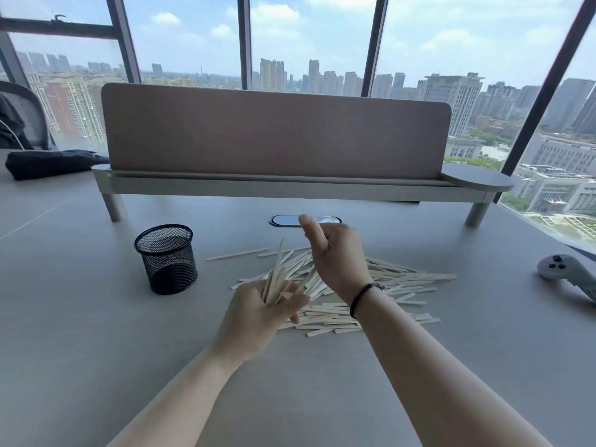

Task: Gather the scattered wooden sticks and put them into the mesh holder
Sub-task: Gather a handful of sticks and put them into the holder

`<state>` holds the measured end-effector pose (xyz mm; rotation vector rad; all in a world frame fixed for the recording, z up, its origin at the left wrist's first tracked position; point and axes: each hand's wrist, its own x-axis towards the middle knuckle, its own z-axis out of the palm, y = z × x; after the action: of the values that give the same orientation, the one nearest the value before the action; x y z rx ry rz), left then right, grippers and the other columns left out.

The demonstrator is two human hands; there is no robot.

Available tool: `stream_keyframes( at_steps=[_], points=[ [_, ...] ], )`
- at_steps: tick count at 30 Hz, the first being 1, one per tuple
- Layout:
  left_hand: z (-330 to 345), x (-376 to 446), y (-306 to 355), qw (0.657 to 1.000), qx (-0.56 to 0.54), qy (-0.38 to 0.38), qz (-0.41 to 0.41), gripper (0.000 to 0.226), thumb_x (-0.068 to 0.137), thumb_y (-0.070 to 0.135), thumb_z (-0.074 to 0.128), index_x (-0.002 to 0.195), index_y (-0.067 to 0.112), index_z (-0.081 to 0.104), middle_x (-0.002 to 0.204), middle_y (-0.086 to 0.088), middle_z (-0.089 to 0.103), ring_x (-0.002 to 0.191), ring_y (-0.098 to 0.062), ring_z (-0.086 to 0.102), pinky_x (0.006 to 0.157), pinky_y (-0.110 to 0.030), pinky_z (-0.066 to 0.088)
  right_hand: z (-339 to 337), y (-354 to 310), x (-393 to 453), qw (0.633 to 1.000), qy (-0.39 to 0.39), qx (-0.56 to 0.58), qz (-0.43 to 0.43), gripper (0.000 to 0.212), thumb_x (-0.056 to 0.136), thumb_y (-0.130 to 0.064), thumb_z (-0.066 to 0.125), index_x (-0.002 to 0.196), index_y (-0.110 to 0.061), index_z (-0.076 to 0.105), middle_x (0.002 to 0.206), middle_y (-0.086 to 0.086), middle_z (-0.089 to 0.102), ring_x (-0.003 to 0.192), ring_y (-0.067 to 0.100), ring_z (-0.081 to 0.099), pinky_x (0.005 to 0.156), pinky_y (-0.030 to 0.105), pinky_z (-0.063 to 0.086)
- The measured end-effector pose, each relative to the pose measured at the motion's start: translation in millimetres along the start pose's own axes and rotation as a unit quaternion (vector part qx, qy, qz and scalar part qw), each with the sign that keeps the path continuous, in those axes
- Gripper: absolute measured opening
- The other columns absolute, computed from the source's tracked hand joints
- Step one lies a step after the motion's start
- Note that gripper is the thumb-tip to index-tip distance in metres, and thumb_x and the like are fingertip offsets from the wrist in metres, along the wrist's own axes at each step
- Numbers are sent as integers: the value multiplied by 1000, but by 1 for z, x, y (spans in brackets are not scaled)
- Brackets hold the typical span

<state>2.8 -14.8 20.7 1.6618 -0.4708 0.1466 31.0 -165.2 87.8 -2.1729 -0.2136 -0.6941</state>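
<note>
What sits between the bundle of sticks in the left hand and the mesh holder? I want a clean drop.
Nothing visible. The left hand grips a bundle of sticks just right of the mesh holder, with only bare table between them. The holder's mouth is open. The right hand hovers farther right.

Both forearms extend forward from the lower edge of the view, bare to the wrist. The left hand (pixel 258 312) is raised above the table, palm turned inward, fingers curled round a bundle of wooden sticks (pixel 276 279) that points up and away. The right hand (pixel 335 253) is held higher and further forward, back of the hand toward the camera, thumb raised, fingers loosely curled and holding nothing. A dark band (pixel 361 296) encircles the right wrist.
</note>
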Motion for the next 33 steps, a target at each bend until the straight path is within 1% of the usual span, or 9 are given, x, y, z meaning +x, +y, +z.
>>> stream_keyframes(
  at_steps=[4, 7, 10, 14, 18, 21, 26, 29, 33],
  points=[
    [3, -3, -1, 997, 59, -7, 42, 38, 97, 31, 64, 67, 9, 56, 47, 7, 38, 47, -10, 36, 51, -27, 30, 1, -14, 3, 1000, 0, 30, 6, 68, 88, -73, 35, 51, -18, 20, 42, -2, 25, 45, 17, 23, 49, 36, 21],
    [1, -2, 1, 999, -17, 27, 8, 39, 95, 38, 57, 84, 0, 54, 49, 7, 35, 46, -13, 33, 47, -25, 27, -5, -15, 11, 993, 39, 91, 57, 89, 87, -75, 29, 53, 3, 50, 46, 6, 54, 49, 23, 47, 53, 34, 35],
    [-3, -1, 2, 996, -56, 66, -8, 57, 95, 46, 56, 74, -1, 31, 53, -23, 22, 45, -23, 23, 42, -31, 18, -16, -19, 21, 965, 78, 213, 132, 87, 89, -76, 25, 52, -5, 60, 38, -4, 42, 41, 14, 40, 53, 27, 33],
    [-6, -1, -1, 993, -50, 107, -18, 66, 91, 56, 60, 61, 4, 33, 43, -14, 32, 35, -18, 31, 39, -25, 27, -25, -34, 28, 902, 61, 374, 208, 84, 90, -78, 26, 56, -7, 57, 42, 1, 29, 37, 15, 22, 42, 22, 21],
    [-3, -1, -4, 993, -35, 111, -9, 68, 74, 57, 75, 58, 11, 28, 51, -17, 27, 46, -25, 26, 47, -36, 26, -14, -37, 27, 862, 4, 438, 255, 83, 84, -84, 27, 61, -9, 54, 45, 0, 22, 40, 15, 14, 46, 25, 11],
    [-1, -2, -4, 997, 4, 81, 12, 55, 66, 53, 84, 60, 14, 46, 62, -25, 37, 55, -30, 39, 59, -34, 35, -4, -34, 22, 852, -23, 450, 266, 82, 85, -83, 26, 60, -10, 55, 47, 0, 19, 40, 16, 14, 48, 26, 9],
    [7, -4, -10, 996, 70, 51, 0, 37, 67, 50, 83, 95, 28, 73, 57, 11, 30, 53, -12, 39, 57, -34, 45, 3, -37, 18, 858, -39, 434, 273, 82, 88, -80, 26, 62, -9, 57, 48, 0, 21, 42, 16, 16, 51, 27, 10],
    [12, -4, -12, 993, 105, 53, 3, 22, 73, 43, 82, 88, 29, 73, 53, 13, 33, 51, -6, 39, 55, -25, 39, 4, -34, 16, 861, -35, 423, 280, 82, 88, -79, 25, 65, -8, 58, 51, 2, 23, 45, 17, 17, 56, 35, 10],
    [16, -3, -10, 993, 100, 53, -11, 21, 76, 36, 81, 65, 43, 64, 57, -3, 46, 54, -18, 50, 57, -31, 43, 8, -25, 12, 851, -47, 425, 306, 86, 85, -83, 24, 69, -8, 63, 52, 3, 29, 43, 15, 21, 45, 23, 16]
  ],
)
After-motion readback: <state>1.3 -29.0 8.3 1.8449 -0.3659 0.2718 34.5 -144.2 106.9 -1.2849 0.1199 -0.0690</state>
